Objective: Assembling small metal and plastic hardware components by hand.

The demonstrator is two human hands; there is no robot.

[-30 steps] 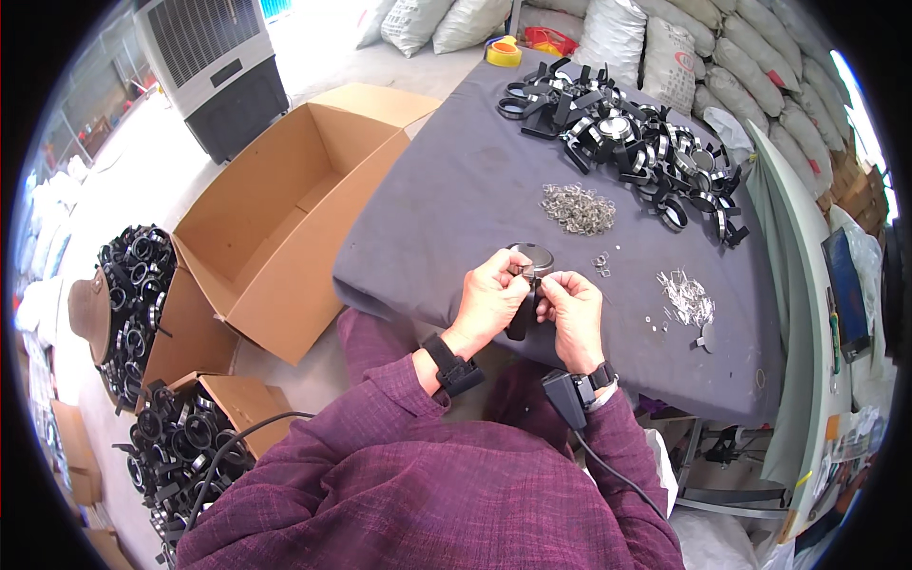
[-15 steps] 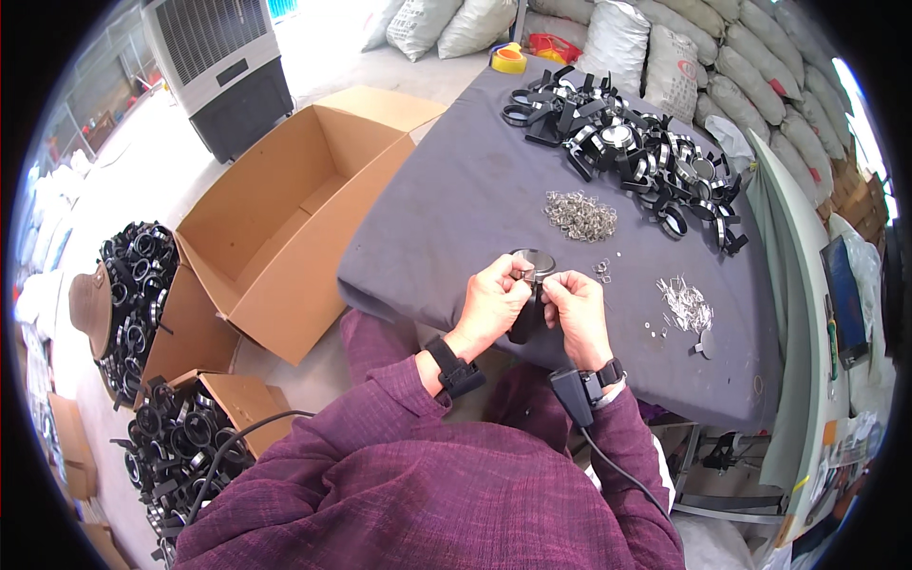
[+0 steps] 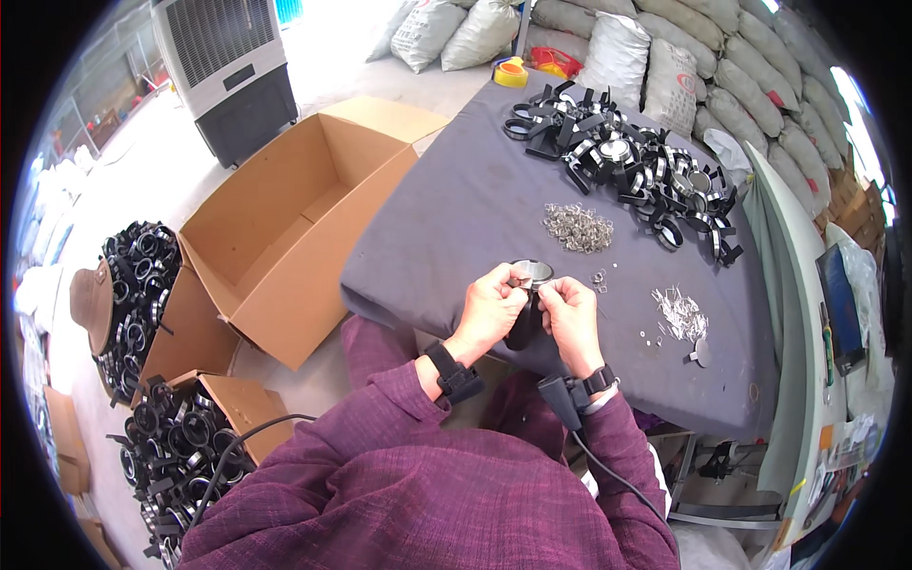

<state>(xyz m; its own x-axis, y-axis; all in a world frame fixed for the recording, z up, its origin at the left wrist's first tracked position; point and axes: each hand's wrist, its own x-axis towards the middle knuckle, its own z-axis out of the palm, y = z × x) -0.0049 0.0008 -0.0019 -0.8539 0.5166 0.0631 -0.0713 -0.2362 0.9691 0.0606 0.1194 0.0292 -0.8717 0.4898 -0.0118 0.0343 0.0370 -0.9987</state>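
Over the table's near edge, a black round-headed part with a shiny silver face and a dark strap-like tail is between my two hands. My left hand is closed on its left side, thumb and forefinger at the rim. My right hand pinches close against the part's right side; whatever lies in those fingertips is too small to make out. Just beyond lie a few loose wire rings and a heap of small metal clips. Thin metal pins are scattered to the right, with a small grey disc beside them.
Many similar black parts cover the far right of the grey-clothed table. Yellow tape sits at its far corner. Left stand an opened cardboard box, filled boxes of black parts and an air cooler.
Both hands stay at the same part, with only slight finger shifts. The right hand has moved a little left and down. The view has shifted slightly.
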